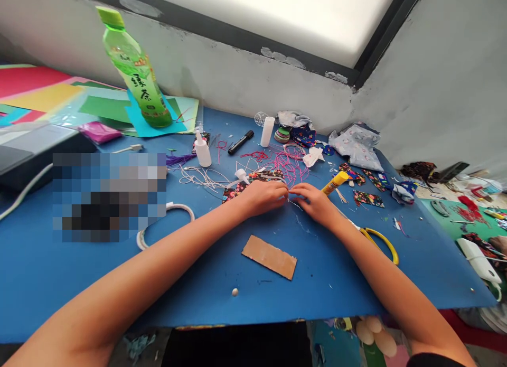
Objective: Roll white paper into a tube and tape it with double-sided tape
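Observation:
My left hand (268, 197) and my right hand (316, 204) meet fingertip to fingertip over the middle of the table. The fingers of both are curled and pressed together; whatever lies between them is too small or hidden to name. Just behind my left hand is dark floral fabric (273, 175), partly covered by the hand. A yellow glue stick (335, 182) lies beside my right hand. Yellow-handled scissors (386, 241) are partly hidden by my right forearm. Nearer to me lies a brown cardboard rectangle (270, 257).
On the blue table (206, 282) are a white tape roll (190, 211), a small white bottle (203, 151), a black marker (241, 142) and tangled pink cord (287, 163). A green tea bottle (137, 71) stands at the back left on coloured paper. Fabric scraps (368, 199) lie right.

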Available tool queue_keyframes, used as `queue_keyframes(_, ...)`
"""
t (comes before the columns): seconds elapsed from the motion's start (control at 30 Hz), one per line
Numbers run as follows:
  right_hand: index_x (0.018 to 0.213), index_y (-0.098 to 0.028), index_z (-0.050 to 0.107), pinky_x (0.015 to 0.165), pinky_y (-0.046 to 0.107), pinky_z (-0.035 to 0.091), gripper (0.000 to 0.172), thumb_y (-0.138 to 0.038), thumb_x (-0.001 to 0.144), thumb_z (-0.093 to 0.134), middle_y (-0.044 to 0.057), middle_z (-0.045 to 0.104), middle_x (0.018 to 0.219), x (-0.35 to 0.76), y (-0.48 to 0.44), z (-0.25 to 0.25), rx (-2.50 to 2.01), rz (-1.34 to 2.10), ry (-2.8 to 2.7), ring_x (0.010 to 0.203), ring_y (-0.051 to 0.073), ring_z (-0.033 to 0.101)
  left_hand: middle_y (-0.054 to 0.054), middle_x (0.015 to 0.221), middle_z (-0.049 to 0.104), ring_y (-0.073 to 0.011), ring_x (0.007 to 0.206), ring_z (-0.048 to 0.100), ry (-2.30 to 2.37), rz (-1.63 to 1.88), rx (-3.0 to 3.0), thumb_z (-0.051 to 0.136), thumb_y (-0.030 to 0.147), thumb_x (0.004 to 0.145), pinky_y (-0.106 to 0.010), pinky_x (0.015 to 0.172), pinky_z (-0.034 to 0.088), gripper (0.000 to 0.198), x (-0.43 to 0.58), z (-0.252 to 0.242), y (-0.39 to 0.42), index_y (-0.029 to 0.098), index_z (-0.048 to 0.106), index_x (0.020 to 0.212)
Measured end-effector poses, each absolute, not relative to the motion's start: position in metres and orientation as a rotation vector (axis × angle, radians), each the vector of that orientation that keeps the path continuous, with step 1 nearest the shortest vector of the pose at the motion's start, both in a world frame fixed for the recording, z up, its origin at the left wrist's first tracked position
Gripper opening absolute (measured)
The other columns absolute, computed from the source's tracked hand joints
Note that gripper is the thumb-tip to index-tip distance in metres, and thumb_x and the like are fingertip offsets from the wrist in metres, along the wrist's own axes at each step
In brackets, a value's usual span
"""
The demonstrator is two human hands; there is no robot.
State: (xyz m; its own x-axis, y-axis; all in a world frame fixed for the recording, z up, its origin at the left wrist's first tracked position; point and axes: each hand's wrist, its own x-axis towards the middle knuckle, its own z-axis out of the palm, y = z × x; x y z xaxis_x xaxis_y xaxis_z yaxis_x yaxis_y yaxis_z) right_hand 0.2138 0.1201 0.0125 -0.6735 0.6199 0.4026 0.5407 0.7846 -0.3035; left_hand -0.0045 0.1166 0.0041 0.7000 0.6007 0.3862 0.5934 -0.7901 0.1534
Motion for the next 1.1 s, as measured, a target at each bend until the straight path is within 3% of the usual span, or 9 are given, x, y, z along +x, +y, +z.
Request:
queue_keyframes(0.27, 0.097, -0.020, 0.067, 0.082, 0.035, 0.052, 0.015, -0.027, 0.091, 0.055, 0.008, 0.067, 0.095, 0.213, 0.078, 0.023, -1.069, 0.211, -2.305, 0.090, 0.020, 0.064, -0.004, 0.100, 0.070, -0.0145, 0.090, 0.065, 0.958, 0.623, 2.884, 0.049, 0.024, 0.092, -0.021, 0.066, 0.048, 0.021, -0.003, 0.001, 0.111, 0.021, 0.069, 0.099)
queue_keyframes(0.6, 0.092, -0.017, 0.068, 0.078, 0.033, 0.051, 0.016, -0.020, 0.092, 0.052, 0.007, 0.067, 0.088, 0.207, 0.086, 0.006, -1.123, 0.156, -2.470, 0.083, 0.019, 0.062, -0.005, 0.100, 0.068, -0.0179, 0.093, 0.063, 1.083, 0.540, 2.688, 0.051, 0.021, 0.092, -0.026, 0.074, 0.048, 0.021, 0.004, 0.003, 0.106, 0.020, 0.071, 0.098)
queue_keyframes(1.1, 0.095, -0.013, 0.065, 0.075, 0.033, 0.046, 0.025, -0.022, 0.096, 0.041, 0.011, 0.063, 0.089, 0.205, 0.086, 0.008, -1.057, -0.185, -2.717, 0.081, 0.021, 0.056, -0.008, 0.094, 0.066, -0.0196, 0.088, 0.063, 1.164, 0.465, 2.715, 0.048, 0.024, 0.093, -0.027, 0.067, 0.048, 0.024, 0.007, 0.004, 0.098, 0.018, 0.072, 0.093)
